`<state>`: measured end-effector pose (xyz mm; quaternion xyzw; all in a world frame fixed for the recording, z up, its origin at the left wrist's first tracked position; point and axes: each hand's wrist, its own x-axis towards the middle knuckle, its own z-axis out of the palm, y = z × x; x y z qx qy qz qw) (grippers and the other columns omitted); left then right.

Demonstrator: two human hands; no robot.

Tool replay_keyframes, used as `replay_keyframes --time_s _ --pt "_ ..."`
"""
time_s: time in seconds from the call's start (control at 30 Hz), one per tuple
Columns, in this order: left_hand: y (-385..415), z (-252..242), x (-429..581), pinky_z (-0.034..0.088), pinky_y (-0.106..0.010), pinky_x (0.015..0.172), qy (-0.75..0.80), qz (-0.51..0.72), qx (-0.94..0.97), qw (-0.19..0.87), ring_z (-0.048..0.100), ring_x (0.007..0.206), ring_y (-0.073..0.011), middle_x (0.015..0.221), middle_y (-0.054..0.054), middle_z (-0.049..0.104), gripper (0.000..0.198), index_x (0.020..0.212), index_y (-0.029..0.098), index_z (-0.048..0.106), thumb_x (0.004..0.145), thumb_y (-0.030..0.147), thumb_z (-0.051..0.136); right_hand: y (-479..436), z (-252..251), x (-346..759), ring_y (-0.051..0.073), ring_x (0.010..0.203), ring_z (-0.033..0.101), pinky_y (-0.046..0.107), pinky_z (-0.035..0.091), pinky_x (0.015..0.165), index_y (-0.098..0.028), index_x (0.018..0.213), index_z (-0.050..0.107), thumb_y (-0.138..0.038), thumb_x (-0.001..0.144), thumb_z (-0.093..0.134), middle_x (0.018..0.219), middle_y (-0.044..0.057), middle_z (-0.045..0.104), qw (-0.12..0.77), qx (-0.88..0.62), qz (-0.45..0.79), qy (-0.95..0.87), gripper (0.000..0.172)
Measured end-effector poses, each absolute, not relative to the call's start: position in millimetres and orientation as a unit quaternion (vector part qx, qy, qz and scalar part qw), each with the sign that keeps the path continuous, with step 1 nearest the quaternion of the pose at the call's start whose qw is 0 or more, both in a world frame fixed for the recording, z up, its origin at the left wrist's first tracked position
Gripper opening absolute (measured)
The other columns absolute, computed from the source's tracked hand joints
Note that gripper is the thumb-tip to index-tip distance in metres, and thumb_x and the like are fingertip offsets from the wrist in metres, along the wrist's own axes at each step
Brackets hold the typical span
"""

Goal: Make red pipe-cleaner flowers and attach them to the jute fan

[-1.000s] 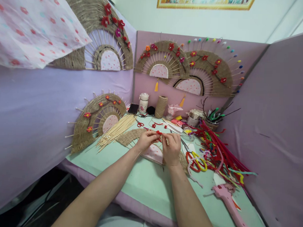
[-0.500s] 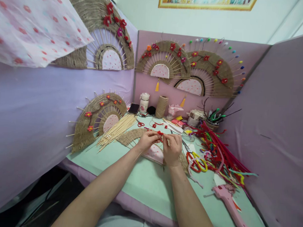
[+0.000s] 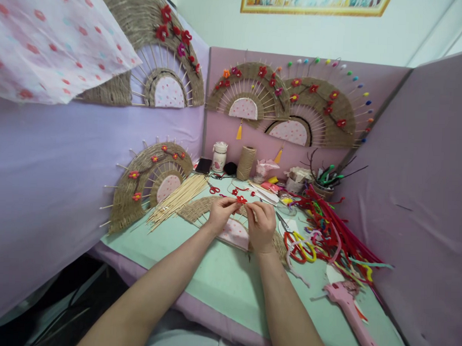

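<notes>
A small red fuzzy flower (image 3: 241, 199) is pinched between the fingertips of both hands. My left hand (image 3: 222, 214) holds its left side, and my right hand (image 3: 262, 224) grips it from the right. Under the hands lies a twine-wrapped half-round fan (image 3: 194, 208) with a pink dotted centre (image 3: 234, 233), partly hidden by my right hand and wrist. Small red pieces (image 3: 235, 192) rest on the table just beyond the fingers.
Thin sticks (image 3: 177, 201) lie left of the hands, near red scissors (image 3: 214, 189). On the right are larger scissors (image 3: 298, 246), a heap of red fuzzy stems (image 3: 328, 222) and a pink glue gun (image 3: 349, 308). Jars and twine (image 3: 246, 163) stand behind.
The red flower has turned and shows more of its petals between the fingertips. Both hands have shifted slightly left.
</notes>
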<state>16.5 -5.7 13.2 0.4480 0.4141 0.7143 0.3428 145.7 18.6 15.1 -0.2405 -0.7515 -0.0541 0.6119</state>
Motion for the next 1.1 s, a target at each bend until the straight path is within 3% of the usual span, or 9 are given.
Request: replay_keyframes --time_s 0.4,1.1 --pt "-12.0 19.0 22.3 0.036 -0.021 0.050 0.444 0.691 0.471 0.324 0.045 0.050 -0.0077 0.052 0.002 0.054 0.020 0.059 0.013 0.062 0.061 0.031 0.070 19.9 17.7 148.5 0.017 0.078 0.051 0.031 0.043 0.072 -0.020 0.085 0.064 -0.016 0.080 0.058 0.081 0.005 0.062 0.603 -0.247 -0.078 -0.754 0.009" --pt "-15.1 20.7 24.5 0.030 -0.020 0.042 0.429 0.669 0.454 0.403 0.037 0.041 -0.0051 0.043 0.004 0.046 0.024 0.054 0.014 0.056 0.060 0.033 0.069 20.6 16.2 148.7 0.017 0.077 0.053 0.032 0.044 0.072 -0.019 0.084 0.062 -0.015 0.081 0.056 0.078 0.005 0.062 0.613 -0.221 -0.085 -0.754 0.008"
